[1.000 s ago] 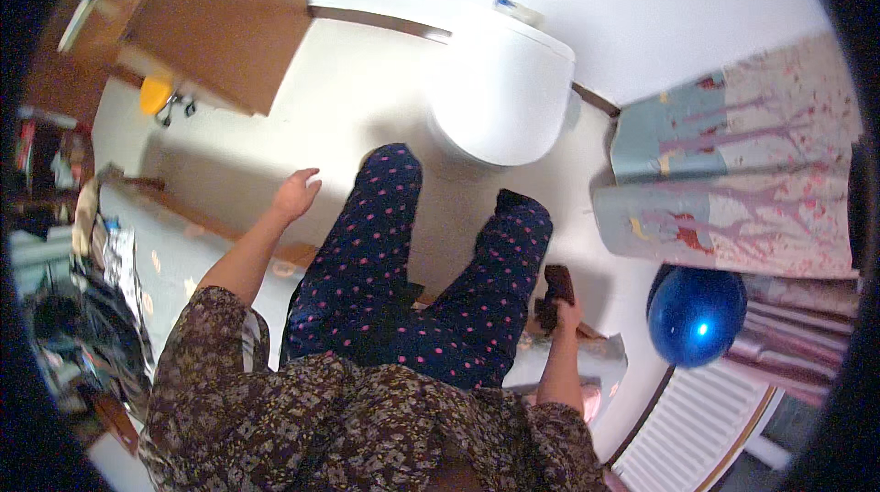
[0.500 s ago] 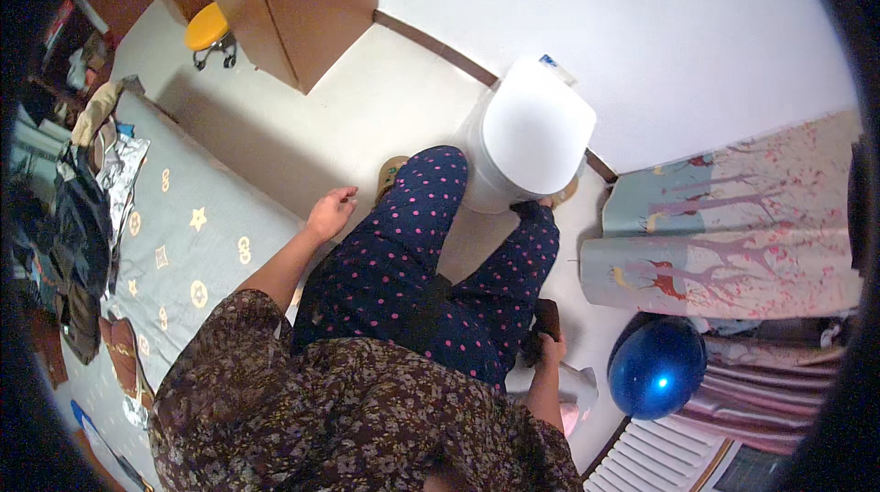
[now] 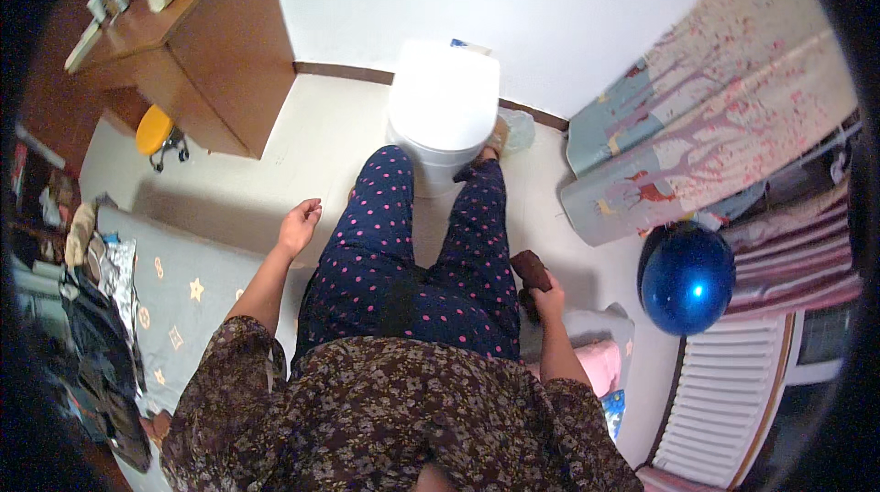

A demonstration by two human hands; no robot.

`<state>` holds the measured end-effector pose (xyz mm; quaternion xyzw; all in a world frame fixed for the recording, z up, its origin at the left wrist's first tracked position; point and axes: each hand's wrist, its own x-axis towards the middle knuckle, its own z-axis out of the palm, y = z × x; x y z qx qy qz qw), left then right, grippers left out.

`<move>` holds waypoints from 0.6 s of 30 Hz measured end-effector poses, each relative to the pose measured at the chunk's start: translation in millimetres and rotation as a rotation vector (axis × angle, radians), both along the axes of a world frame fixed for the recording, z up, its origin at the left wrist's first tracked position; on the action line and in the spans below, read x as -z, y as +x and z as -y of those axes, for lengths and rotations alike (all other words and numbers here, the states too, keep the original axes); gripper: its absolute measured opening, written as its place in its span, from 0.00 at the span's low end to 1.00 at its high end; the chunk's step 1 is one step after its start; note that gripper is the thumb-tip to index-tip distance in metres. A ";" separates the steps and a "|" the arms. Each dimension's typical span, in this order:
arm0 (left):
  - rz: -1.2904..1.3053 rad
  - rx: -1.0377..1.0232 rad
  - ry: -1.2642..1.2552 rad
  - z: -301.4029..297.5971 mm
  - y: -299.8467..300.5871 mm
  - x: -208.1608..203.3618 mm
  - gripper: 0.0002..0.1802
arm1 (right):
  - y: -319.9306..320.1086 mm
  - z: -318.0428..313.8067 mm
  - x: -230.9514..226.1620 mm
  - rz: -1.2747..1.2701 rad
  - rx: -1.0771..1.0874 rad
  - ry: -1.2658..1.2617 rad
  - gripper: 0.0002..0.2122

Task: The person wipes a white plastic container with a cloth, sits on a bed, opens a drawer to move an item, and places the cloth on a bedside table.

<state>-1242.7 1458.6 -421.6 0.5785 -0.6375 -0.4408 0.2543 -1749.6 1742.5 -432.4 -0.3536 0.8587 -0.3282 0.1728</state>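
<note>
Left forearm (image 3: pixel 264 283) held out left of torso (image 3: pixel 367 410), slanted from near left toward far right, bared below elbow. Left wrist (image 3: pixel 290 248) held nearly straight. Left grip (image 3: pixel 299 226) held left of left leg (image 3: pixel 371 226), relaxed and unclenched, fingers (image 3: pixel 312 206) loosely bent, tips pointed far right. Right forearm (image 3: pixel 561 345) bared, stretched far and slightly left. Right grip (image 3: pixel 547 298) held just right of right leg (image 3: pixel 477 235), curled in clasp. Both legs slightly parted, directed away from torso, which is seen from above at near edge.
</note>
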 end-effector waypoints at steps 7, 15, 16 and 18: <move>0.025 0.104 0.053 10.4 -12.9 -1.8 0.19 | -3.0 -1.8 15.0 0.059 -0.029 0.066 0.27; 0.129 0.149 0.049 -8.0 -0.8 -9.8 0.18 | 3.3 3.2 19.0 -0.016 0.055 0.123 0.27; 0.142 0.159 0.054 -10.4 0.1 -9.8 0.17 | 2.9 4.4 19.3 -0.002 0.034 0.067 0.27; 0.115 0.131 0.101 -13.4 4.4 -8.8 0.17 | 3.2 6.3 22.6 0.001 0.023 0.021 0.27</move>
